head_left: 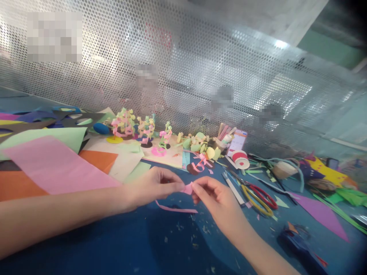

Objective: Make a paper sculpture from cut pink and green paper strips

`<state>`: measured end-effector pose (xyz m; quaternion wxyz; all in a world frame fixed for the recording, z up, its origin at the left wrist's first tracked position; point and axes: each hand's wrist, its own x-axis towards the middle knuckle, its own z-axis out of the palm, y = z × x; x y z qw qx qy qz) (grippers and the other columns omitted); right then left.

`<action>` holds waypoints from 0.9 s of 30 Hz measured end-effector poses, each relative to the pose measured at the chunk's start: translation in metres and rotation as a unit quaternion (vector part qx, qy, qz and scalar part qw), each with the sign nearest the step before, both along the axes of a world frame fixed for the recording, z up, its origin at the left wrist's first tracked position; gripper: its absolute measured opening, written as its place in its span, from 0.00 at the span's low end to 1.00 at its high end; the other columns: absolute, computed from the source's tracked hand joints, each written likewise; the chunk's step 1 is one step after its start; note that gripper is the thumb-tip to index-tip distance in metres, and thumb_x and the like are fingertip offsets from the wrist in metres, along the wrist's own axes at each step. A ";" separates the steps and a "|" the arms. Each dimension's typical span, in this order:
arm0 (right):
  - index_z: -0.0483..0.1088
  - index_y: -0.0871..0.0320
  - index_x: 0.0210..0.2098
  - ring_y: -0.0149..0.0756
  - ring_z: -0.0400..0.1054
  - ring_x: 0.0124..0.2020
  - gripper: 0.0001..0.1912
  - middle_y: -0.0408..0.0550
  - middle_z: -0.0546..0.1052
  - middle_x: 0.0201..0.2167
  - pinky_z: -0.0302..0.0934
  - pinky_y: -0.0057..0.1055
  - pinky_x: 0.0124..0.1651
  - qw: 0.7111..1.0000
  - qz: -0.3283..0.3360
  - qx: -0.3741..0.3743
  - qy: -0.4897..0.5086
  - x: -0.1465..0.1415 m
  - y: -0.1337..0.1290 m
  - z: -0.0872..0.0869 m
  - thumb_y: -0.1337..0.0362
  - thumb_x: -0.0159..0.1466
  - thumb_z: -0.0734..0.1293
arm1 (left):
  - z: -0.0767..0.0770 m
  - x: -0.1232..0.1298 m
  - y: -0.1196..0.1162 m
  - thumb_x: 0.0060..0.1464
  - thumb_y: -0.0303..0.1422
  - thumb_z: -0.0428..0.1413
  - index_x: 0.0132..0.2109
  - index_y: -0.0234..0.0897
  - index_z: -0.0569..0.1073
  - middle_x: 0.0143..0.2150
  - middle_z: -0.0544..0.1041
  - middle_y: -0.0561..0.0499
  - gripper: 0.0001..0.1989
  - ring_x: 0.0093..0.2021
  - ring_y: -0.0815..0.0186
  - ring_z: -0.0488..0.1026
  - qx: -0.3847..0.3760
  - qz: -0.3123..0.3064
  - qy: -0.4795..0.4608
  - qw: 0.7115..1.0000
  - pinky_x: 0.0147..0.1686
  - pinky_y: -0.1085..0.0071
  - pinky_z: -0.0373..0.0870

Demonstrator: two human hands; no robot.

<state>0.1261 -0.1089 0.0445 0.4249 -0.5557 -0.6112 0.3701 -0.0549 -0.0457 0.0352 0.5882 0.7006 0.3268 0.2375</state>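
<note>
Between my two hands is a small piece of pink paper [188, 188], pinched from both sides above the blue table [126, 244]. My left hand [156, 185] grips its left end with thumb and fingers closed. My right hand [212, 196] closes on its right end, the fingertips partly covering it. Below my left hand lies a thin pink paper strip [177, 209], one end hidden behind that hand. Just beyond my hands sits a curled pink paper piece [200, 163] on a dark brown disc [192, 168].
Coloured paper sheets [57, 164] are piled at left. Curly paper figures [123, 124] stand at the back before a perforated metal screen [183, 57]. Yellow-handled scissors [256, 200], red-handled scissors [263, 195], a ribbon spool [240, 159] and a phone [237, 142] lie right. A dark blue tool [298, 244] is nearer.
</note>
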 end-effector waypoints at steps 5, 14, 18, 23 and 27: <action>0.68 0.58 0.30 0.28 0.67 0.27 0.09 0.40 0.70 0.23 0.62 0.23 0.32 1.000 0.012 -0.005 -0.005 0.000 0.000 -0.003 0.59 0.62 0.63 | 0.001 -0.001 0.002 0.51 0.44 0.54 0.33 0.34 0.74 0.19 0.64 0.57 0.16 0.20 0.73 0.60 -0.020 -0.021 -0.007 1.000 0.21 0.78 0.58; 0.69 0.57 0.32 0.28 0.67 0.27 0.08 0.40 0.71 0.24 0.63 0.22 0.32 1.000 0.017 -0.016 0.001 -0.005 -0.003 -0.007 0.59 0.61 0.64 | -0.011 0.001 0.000 0.50 0.42 0.56 0.34 0.34 0.77 0.27 0.75 0.50 0.15 0.28 0.69 0.71 0.012 -0.009 -0.014 1.000 0.27 0.76 0.65; 0.70 0.57 0.33 0.28 0.68 0.30 0.06 0.41 0.73 0.28 0.64 0.23 0.34 1.000 0.013 -0.012 0.022 -0.003 -0.001 -0.011 0.61 0.59 0.66 | -0.019 0.001 -0.001 0.49 0.44 0.56 0.34 0.34 0.78 0.28 0.77 0.49 0.16 0.28 0.67 0.72 0.022 0.020 -0.014 0.999 0.27 0.75 0.66; 0.69 0.58 0.33 0.29 0.68 0.31 0.06 0.43 0.73 0.30 0.64 0.25 0.36 0.999 0.011 -0.008 0.031 -0.004 0.002 -0.023 0.61 0.59 0.66 | -0.026 0.002 0.001 0.47 0.44 0.58 0.35 0.36 0.79 0.33 0.80 0.49 0.16 0.34 0.64 0.74 0.012 0.017 -0.009 1.000 0.34 0.74 0.68; 0.69 0.57 0.34 0.31 0.68 0.32 0.06 0.43 0.73 0.30 0.65 0.26 0.36 0.998 0.022 -0.012 0.050 -0.004 0.003 -0.031 0.61 0.59 0.66 | -0.032 0.003 0.001 0.48 0.42 0.58 0.36 0.36 0.77 0.34 0.79 0.51 0.14 0.36 0.65 0.74 -0.012 0.015 -0.020 1.000 0.36 0.74 0.68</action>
